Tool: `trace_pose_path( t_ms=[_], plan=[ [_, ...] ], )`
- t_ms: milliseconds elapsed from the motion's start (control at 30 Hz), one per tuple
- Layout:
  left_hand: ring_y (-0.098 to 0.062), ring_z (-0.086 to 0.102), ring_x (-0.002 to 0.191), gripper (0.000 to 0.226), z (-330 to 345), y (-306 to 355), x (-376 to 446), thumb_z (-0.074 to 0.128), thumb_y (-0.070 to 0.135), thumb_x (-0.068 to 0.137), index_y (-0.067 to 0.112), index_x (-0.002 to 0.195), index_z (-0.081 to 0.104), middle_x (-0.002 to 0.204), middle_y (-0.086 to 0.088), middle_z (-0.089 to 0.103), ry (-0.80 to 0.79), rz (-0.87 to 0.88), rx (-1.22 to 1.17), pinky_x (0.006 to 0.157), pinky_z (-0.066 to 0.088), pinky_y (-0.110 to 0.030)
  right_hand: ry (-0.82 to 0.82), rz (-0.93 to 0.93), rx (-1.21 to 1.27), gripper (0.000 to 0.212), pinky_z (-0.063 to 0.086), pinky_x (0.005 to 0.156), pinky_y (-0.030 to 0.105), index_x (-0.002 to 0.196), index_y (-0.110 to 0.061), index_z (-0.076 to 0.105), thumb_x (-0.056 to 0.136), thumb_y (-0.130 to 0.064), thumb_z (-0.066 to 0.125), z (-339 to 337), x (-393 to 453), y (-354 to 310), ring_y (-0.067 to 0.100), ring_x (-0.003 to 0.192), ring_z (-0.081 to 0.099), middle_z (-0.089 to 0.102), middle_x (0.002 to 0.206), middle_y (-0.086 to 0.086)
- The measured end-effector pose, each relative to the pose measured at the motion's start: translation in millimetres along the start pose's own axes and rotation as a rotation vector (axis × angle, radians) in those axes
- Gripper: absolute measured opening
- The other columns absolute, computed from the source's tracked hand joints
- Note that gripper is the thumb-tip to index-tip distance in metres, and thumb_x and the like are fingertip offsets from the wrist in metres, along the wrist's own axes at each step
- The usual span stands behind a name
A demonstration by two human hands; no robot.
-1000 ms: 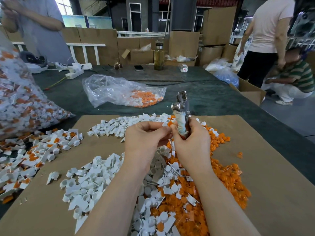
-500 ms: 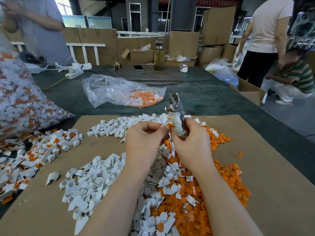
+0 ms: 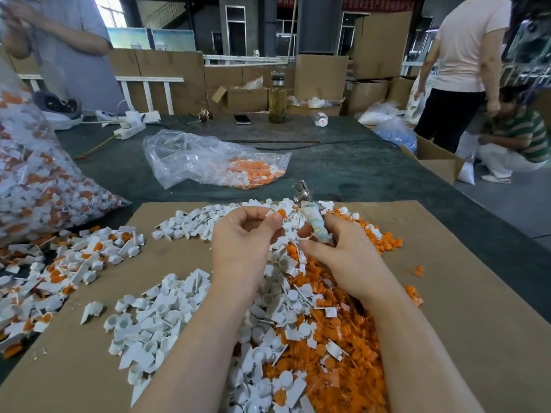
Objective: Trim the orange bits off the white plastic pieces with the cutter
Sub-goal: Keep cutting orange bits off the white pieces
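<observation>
We pinch a small white plastic piece with an orange bit on it in our left hand, thumb and fingertips curled round it, held up over the heap. Our right hand grips the cutter, fingers wrapped round its taped handle, metal head tilted up and away from us. The piece sits just left of the cutter head, near but apart. Below both hands lies a pile of white pieces to the left and orange offcuts to the right, all on a brown cardboard sheet over a dark green tabletop. A clear bag with some orange bits lies further back; a full bag sits at far left. Cardboard boxes, a bottle, a phone and three people are behind.
</observation>
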State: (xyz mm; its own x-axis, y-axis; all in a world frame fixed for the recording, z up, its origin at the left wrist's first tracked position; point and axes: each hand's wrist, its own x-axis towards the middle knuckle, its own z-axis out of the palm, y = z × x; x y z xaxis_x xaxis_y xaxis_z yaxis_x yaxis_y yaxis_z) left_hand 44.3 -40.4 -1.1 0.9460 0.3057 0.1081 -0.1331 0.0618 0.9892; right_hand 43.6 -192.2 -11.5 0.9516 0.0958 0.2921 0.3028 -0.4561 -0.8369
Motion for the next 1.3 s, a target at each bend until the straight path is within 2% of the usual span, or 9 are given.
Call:
trace_pose_path(
  t_ms=[267,467,767,867,967,1033,1100,1200,1300],
  plan=[
    [-0.011,0.070,0.067,0.014,3.5,-4.9,-3.5,0.079,0.019,0.083,0.024,0.075,0.069,0.068,0.007,0.072,-0.007,0.122,0.232,0.066,0.058,-0.028,0.233,-0.119,-0.011,0.003,0.041,0.055,0.009,0.089,-0.027,0.063,0.090,-0.027,0.067,14.1,1.2,-5.2,-0.005,0.063,0.057,0.060,0.068,-0.031],
    [-0.002,0.064,0.054,0.015,7.2,-5.4,-7.0,0.079,0.022,0.083,0.027,0.074,0.068,0.067,0.016,0.070,-0.004,0.189,0.289,0.049,0.046,-0.009,0.280,-0.129,-0.066,0.021,0.039,0.050,0.008,0.075,-0.032,0.053,0.091,-0.028,0.067,18.7,1.7,-6.4,-0.008,0.059,0.055,0.055,0.063,-0.036],
    [0.008,0.063,0.070,0.022,9.7,-5.1,-8.7,0.079,0.024,0.083,0.036,0.071,0.064,0.072,0.025,0.067,0.010,0.261,0.363,0.058,0.044,-0.004,0.295,-0.103,-0.046,0.033,0.036,0.044,0.009,0.066,-0.030,0.045,0.092,-0.027,0.065,20.0,2.2,-6.3,-0.006,0.050,0.050,0.053,0.056,-0.031],
    [0.003,0.065,0.069,0.020,7.3,-5.8,-6.9,0.078,0.022,0.084,0.033,0.073,0.065,0.067,0.015,0.068,0.007,0.244,0.371,0.059,0.047,-0.007,0.224,-0.076,-0.016,0.022,0.036,0.045,0.010,0.072,-0.026,0.054,0.092,-0.029,0.065,16.5,2.8,-6.0,-0.005,0.050,0.049,0.054,0.055,-0.029],
    [-0.008,0.071,0.071,0.016,1.1,-3.7,-0.9,0.076,0.016,0.086,0.025,0.078,0.066,0.072,0.007,0.072,-0.023,0.146,0.235,0.068,0.055,-0.020,0.071,-0.051,0.035,0.009,0.040,0.051,0.007,0.083,-0.025,0.060,0.091,-0.025,0.065,7.0,0.9,-4.6,-0.007,0.056,0.053,0.057,0.061,-0.028],
    [-0.007,0.071,0.069,0.014,-4.4,-1.1,3.3,0.074,0.012,0.087,0.021,0.078,0.067,0.067,0.009,0.071,-0.043,0.098,0.151,0.063,0.054,-0.016,-0.040,-0.026,0.034,0.005,0.041,0.055,0.008,0.087,-0.026,0.062,0.089,-0.024,0.067,-0.8,-1.3,-3.6,-0.008,0.061,0.055,0.060,0.066,-0.027],
    [-0.002,0.069,0.063,0.012,-8.3,0.9,5.3,0.071,0.008,0.088,0.017,0.080,0.067,0.062,0.011,0.070,-0.084,0.085,0.081,0.059,0.051,-0.010,-0.134,0.000,-0.003,0.007,0.042,0.059,0.014,0.092,-0.022,0.064,0.088,-0.026,0.068,-5.5,-2.7,-4.0,-0.003,0.065,0.056,0.062,0.071,-0.018],
    [-0.001,0.068,0.060,0.011,-10.8,1.5,6.4,0.069,0.005,0.089,0.013,0.082,0.067,0.061,0.010,0.069,-0.115,0.088,0.034,0.058,0.051,-0.011,-0.236,0.027,-0.060,0.016,0.050,0.074,0.037,0.099,-0.017,0.064,0.088,-0.029,0.068,-6.0,-3.1,-7.2,0.013,0.080,0.063,0.068,0.089,-0.002],
    [-0.002,0.067,0.060,0.013,-11.0,0.6,7.8,0.068,0.004,0.089,0.014,0.082,0.067,0.061,0.010,0.069,-0.122,0.092,0.020,0.059,0.052,-0.012,-0.280,0.026,-0.084,0.015,0.051,0.075,0.034,0.098,-0.019,0.063,0.089,-0.030,0.067,-5.7,-4.0,-9.8,0.010,0.079,0.064,0.068,0.090,-0.003]
  ],
)
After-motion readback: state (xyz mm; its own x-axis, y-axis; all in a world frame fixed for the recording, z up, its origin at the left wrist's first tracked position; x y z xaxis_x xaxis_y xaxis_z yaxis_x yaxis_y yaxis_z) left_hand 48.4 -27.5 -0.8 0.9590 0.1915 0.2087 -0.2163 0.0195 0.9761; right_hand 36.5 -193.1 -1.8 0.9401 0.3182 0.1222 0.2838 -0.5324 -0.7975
